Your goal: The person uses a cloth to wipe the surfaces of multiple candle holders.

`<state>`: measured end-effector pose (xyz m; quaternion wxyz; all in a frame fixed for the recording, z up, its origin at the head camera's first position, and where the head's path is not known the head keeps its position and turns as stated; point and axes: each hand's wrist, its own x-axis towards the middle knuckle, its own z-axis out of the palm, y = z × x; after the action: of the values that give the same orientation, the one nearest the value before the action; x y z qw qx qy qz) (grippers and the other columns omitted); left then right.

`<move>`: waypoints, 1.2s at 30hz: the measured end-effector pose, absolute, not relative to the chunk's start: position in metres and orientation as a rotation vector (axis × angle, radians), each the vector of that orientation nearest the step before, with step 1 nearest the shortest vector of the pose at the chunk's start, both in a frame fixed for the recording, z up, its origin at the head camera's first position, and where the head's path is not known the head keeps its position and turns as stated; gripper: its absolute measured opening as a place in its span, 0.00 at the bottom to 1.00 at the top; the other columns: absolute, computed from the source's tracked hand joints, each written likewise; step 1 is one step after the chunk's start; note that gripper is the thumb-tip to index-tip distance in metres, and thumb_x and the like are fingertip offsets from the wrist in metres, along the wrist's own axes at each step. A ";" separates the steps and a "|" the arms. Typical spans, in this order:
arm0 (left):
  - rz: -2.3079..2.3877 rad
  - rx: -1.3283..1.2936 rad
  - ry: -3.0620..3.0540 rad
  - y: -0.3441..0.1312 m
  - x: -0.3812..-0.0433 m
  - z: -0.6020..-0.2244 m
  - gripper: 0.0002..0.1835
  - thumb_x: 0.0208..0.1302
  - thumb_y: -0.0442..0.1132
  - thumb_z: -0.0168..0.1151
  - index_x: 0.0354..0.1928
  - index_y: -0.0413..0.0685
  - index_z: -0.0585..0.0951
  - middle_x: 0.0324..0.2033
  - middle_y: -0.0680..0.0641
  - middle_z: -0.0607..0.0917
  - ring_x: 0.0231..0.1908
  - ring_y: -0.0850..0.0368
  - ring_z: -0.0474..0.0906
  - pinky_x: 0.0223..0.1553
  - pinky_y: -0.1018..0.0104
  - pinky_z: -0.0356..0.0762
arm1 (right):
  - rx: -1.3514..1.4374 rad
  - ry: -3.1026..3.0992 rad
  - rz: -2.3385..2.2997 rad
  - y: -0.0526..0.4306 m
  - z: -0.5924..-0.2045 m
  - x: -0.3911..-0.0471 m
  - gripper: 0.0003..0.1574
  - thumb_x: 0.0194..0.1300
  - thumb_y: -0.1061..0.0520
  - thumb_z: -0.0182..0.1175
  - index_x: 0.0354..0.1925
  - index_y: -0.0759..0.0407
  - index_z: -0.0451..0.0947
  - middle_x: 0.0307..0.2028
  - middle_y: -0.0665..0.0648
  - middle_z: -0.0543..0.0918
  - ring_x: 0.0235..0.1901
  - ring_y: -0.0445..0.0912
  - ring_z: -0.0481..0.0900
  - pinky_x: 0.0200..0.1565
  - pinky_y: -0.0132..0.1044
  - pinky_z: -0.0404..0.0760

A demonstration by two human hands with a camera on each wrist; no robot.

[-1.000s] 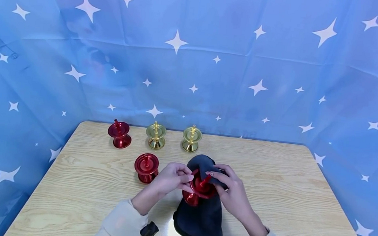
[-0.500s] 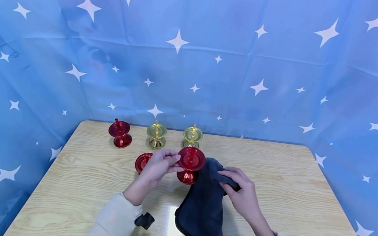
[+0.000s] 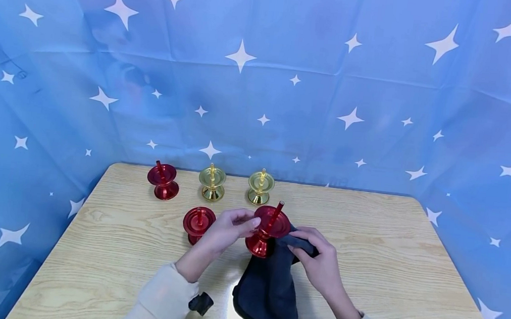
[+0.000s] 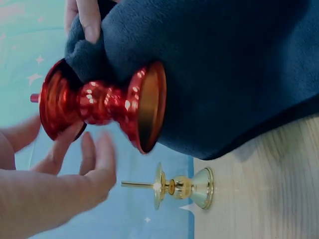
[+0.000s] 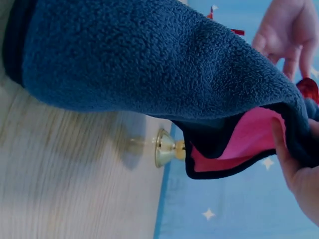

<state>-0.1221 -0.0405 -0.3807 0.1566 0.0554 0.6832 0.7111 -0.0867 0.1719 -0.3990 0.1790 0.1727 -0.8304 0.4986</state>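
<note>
My left hand [image 3: 226, 233] holds a red metal candle holder [image 3: 260, 244] by the rim of its dish, up off the table and tilted, its spike leaning to the right. In the left wrist view the red candle holder [image 4: 102, 103] lies against the cloth, the fingers around its dish. My right hand [image 3: 321, 264] pinches the upper end of a dark blue fleecy cloth [image 3: 266, 295], whose lower part hangs down to the table. The right wrist view shows the cloth's pink underside [image 5: 249, 137] near the thumb.
Another red candle holder [image 3: 199, 221] stands just left of my left hand. Along the back edge stand a red candle holder [image 3: 162, 179] and two gold candle holders [image 3: 212, 185], all on a wooden table [image 3: 391, 273]. A blue curtain [image 3: 296, 107] with white stars rises behind.
The held candle holder first came out from the cloth toward the back left and turned upright. Since then it has moved right, tilting back against the cloth. My right hand still pinches the cloth.
</note>
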 end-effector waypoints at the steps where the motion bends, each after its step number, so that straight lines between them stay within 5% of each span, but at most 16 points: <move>1: 2.011 0.193 1.979 -0.041 -0.122 -0.382 0.17 0.62 0.36 0.58 0.49 0.31 0.74 0.42 0.43 0.79 0.45 0.52 0.75 0.50 0.58 0.74 | 0.475 -2.351 1.420 0.172 -0.398 -0.087 0.17 0.48 0.72 0.66 0.38 0.58 0.82 0.40 0.54 0.81 0.42 0.42 0.76 0.43 0.23 0.73; 5: 2.015 0.339 1.960 -0.041 -0.122 -0.389 0.23 0.56 0.31 0.63 0.54 0.34 0.72 0.49 0.38 0.77 0.53 0.45 0.71 0.52 0.57 0.72 | 0.431 -2.367 1.485 0.174 -0.395 -0.088 0.16 0.49 0.71 0.66 0.38 0.59 0.82 0.39 0.54 0.81 0.41 0.40 0.76 0.41 0.25 0.75; 9: 2.111 0.371 1.952 -0.037 -0.121 -0.393 0.25 0.52 0.25 0.64 0.54 0.34 0.71 0.45 0.35 0.79 0.46 0.43 0.76 0.44 0.62 0.77 | 0.434 -2.377 1.506 0.172 -0.389 -0.089 0.15 0.49 0.73 0.65 0.38 0.62 0.81 0.38 0.56 0.80 0.39 0.40 0.75 0.38 0.28 0.76; 20: 2.119 0.255 2.074 -0.032 -0.118 -0.392 0.17 0.56 0.33 0.64 0.47 0.34 0.75 0.42 0.39 0.81 0.42 0.49 0.78 0.45 0.63 0.77 | 0.449 -2.374 1.536 0.160 -0.358 -0.081 0.13 0.52 0.72 0.63 0.39 0.65 0.80 0.38 0.59 0.80 0.40 0.40 0.75 0.37 0.27 0.76; 29: 1.975 0.409 1.887 -0.038 -0.119 -0.384 0.33 0.48 0.27 0.68 0.58 0.35 0.67 0.52 0.39 0.74 0.51 0.47 0.72 0.53 0.59 0.72 | 0.345 -2.376 1.617 0.172 -0.379 -0.091 0.13 0.54 0.66 0.64 0.40 0.58 0.81 0.40 0.54 0.80 0.41 0.40 0.75 0.37 0.27 0.78; 36: 1.961 0.365 1.908 -0.037 -0.120 -0.383 0.33 0.47 0.26 0.69 0.57 0.34 0.67 0.49 0.38 0.75 0.48 0.47 0.74 0.47 0.60 0.76 | 0.384 -2.348 1.623 0.174 -0.383 -0.093 0.15 0.53 0.67 0.65 0.41 0.60 0.80 0.42 0.56 0.80 0.43 0.40 0.75 0.39 0.26 0.77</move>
<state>-0.1195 -0.0373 -0.3831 0.1896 0.1298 0.6786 0.6976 -0.0928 0.1735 -0.3832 0.1304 0.1323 -0.8082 0.5588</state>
